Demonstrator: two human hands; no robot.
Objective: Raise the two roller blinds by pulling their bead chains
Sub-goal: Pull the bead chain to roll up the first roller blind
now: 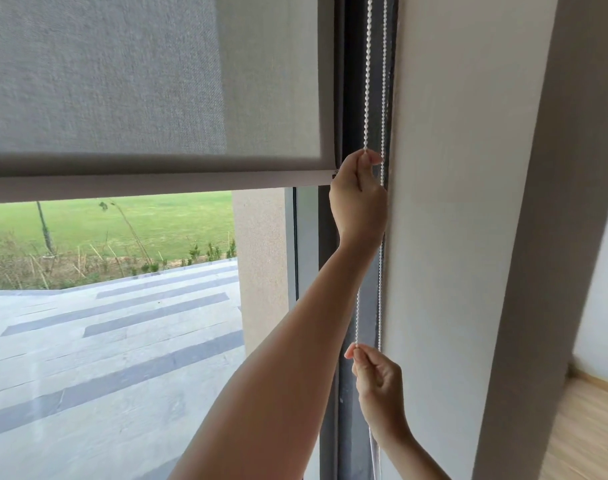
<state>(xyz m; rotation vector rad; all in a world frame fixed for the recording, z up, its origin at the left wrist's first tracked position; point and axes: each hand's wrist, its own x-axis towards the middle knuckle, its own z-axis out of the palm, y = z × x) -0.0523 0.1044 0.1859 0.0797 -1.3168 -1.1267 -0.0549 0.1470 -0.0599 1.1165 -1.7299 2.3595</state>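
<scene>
A grey roller blind (150, 81) covers the upper part of the window, its bottom bar (157, 183) level with my upper hand. A white bead chain (367, 81) hangs in two strands along the dark window frame at the right. My left hand (359, 199) is raised and pinches the left strand just beside the blind's bottom bar. My right hand (378, 386) is lower and pinches the same strand, which runs between the two hands. The right strand (384, 98) hangs free against the wall. Only one blind shows in this view.
A white wall (451, 202) stands directly right of the chain, with a grey pillar (538, 237) beyond it and wooden floor (583, 434) at the lower right. Through the glass I see paving and grass outside.
</scene>
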